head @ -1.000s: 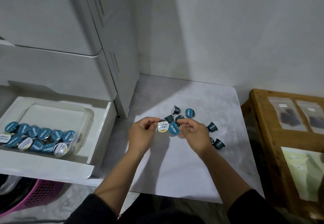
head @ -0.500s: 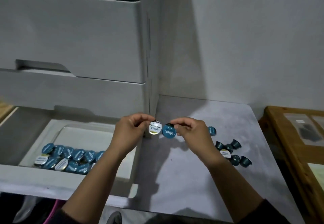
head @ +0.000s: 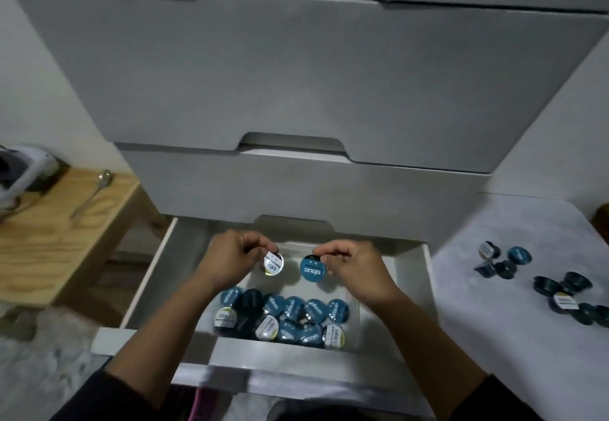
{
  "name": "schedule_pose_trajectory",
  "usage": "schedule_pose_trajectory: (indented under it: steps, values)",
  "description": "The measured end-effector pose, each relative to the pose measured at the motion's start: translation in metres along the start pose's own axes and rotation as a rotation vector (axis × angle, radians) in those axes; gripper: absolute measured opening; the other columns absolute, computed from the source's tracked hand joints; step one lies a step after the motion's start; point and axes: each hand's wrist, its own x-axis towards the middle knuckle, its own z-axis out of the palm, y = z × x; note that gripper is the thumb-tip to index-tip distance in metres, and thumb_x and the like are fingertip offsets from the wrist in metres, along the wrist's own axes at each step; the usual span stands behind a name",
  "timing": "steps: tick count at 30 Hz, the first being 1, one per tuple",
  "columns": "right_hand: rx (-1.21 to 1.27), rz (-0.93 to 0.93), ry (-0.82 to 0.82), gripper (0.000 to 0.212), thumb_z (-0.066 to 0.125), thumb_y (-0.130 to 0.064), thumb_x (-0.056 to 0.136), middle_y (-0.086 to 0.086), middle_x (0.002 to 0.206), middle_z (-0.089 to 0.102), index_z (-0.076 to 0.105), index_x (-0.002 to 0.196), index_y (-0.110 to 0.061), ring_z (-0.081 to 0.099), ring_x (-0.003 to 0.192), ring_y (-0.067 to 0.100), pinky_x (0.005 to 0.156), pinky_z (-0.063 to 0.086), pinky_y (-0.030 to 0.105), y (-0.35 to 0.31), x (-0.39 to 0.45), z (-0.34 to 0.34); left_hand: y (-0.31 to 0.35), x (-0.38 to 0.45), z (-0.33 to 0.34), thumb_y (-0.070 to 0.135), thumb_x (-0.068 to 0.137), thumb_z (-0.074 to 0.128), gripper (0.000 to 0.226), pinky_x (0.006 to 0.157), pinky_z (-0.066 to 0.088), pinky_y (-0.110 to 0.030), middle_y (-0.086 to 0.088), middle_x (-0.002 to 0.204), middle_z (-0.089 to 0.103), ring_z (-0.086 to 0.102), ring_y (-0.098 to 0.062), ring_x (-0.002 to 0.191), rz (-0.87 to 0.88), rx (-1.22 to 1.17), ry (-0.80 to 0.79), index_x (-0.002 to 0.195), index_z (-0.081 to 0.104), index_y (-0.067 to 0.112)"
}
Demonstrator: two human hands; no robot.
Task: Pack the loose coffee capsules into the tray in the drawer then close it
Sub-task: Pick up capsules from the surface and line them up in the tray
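Between each hand's [head: 237, 257] fingertips, a capsule [head: 274, 264]

Open white bottom drawer [head: 155, 275] holds clear plastic tray [head: 357, 302]; teal and white foil-lidded coffee capsules [head: 290, 318] fill its near end. Above it, left hand [head: 230, 260] pinches white-lidded capsule [head: 273, 264]; right hand [head: 356, 267] pinches teal-lidded capsule [head: 312, 269]. Loose dark capsules [head: 560, 288] cluster near the grey worktop's [head: 478, 305] right edge.
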Motion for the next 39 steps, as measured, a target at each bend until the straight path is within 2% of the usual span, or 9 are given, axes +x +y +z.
schedule_pose_trajectory:
  steps: [3,6,11,17,22,27,31,37,39]
  values:
    - [-0.084,0.043,-0.015,0.016,0.064,-0.027,0.082,-0.017,0.081,0.072,0.071,0.08,-0.042,0.066,0.077,0.004,0.073,0.056,0.026,-0.001,0.013,0.034,-0.029,0.006,-0.017,0.008,0.087,0.058,0.032,0.057,0.041,0.002,0.02,0.075,0.068,0.061,0.014,0.066,-0.024,0.04,-0.069,0.073,0.068,0.035]
    - [-0.054,0.086,-0.036,0.018,0.061,-0.011,0.086,-0.014,0.08,0.068,0.072,0.089,-0.024,0.062,0.072,0.003,0.06,0.049,0.013,-0.004,0.027,0.059,-0.049,0.013,-0.021,0.004,0.088,0.056,0.027,0.056,0.041,0.002,0.011,0.078,0.069,0.061,0.014,0.063,-0.022,0.061,-0.111,0.079,0.07,0.026]
    - [-0.092,0.138,-0.065,0.016,0.06,-0.001,0.085,-0.009,0.076,0.066,0.072,0.09,-0.012,0.057,0.063,0.002,0.06,0.047,0.011,0.0,0.047,0.079,-0.065,0.022,-0.016,0.004,0.085,0.057,0.022,0.066,0.041,-0.003,0.009,0.086,0.069,0.059,0.004,0.073,-0.022,0.117,-0.179,0.086,0.073,0.018]
    - [-0.125,0.209,-0.053,0.026,0.057,-0.001,0.084,-0.01,0.064,0.062,0.071,0.076,-0.02,0.056,0.058,0.004,0.061,0.049,0.015,0.015,0.059,0.089,-0.067,0.031,-0.01,-0.003,0.077,0.059,0.031,0.058,0.034,0.005,0.021,0.069,0.057,0.051,0.004,0.066,0.056,0.256,-0.289,0.085,0.075,0.022]
    - [-0.136,0.277,-0.073,0.032,0.056,-0.002,0.082,-0.006,0.068,0.066,0.067,0.066,-0.027,0.061,0.067,0.011,0.066,0.053,0.022,0.024,0.062,0.092,-0.069,0.037,-0.01,0.005,0.083,0.057,0.023,0.075,0.038,-0.009,0.004,0.092,0.073,0.06,-0.006,0.084,0.089,0.327,-0.32,0.089,0.074,0.02]
    - [-0.062,0.335,-0.126,0.019,0.063,-0.004,0.083,0.006,0.076,0.069,0.07,0.073,-0.018,0.065,0.073,0.019,0.074,0.057,0.03,0.026,0.067,0.096,-0.075,0.041,-0.016,0.007,0.08,0.063,0.018,0.088,0.049,-0.022,0.002,0.092,0.074,0.065,-0.012,0.089,0.115,0.329,-0.312,0.087,0.074,0.02]
    - [-0.047,0.318,-0.136,0.02,0.062,-0.001,0.082,0.008,0.077,0.069,0.07,0.073,-0.017,0.065,0.074,0.021,0.077,0.058,0.033,0.026,0.07,0.1,-0.074,0.036,-0.022,0.007,0.08,0.067,0.015,0.082,0.047,-0.012,0.003,0.092,0.074,0.065,-0.005,0.081,0.136,0.256,-0.264,0.09,0.075,0.016]
    - [-0.033,0.324,-0.164,0.02,0.061,0.003,0.08,0.009,0.072,0.067,0.068,0.075,-0.015,0.065,0.069,0.02,0.069,0.057,0.029,0.023,0.07,0.106,-0.075,0.027,-0.035,0.0,0.081,0.065,0.02,0.066,0.038,0.007,0.016,0.075,0.064,0.055,0.022,0.062,0.059,0.135,-0.22,0.088,0.075,0.016]
    - [-0.039,0.334,-0.169,0.019,0.062,0.002,0.08,0.009,0.071,0.068,0.067,0.076,-0.016,0.065,0.067,0.018,0.064,0.056,0.026,0.021,0.068,0.107,-0.075,0.023,-0.038,0.001,0.081,0.065,0.02,0.066,0.037,0.008,0.013,0.079,0.065,0.056,0.017,0.061,0.04,0.14,-0.209,0.091,0.075,0.015]
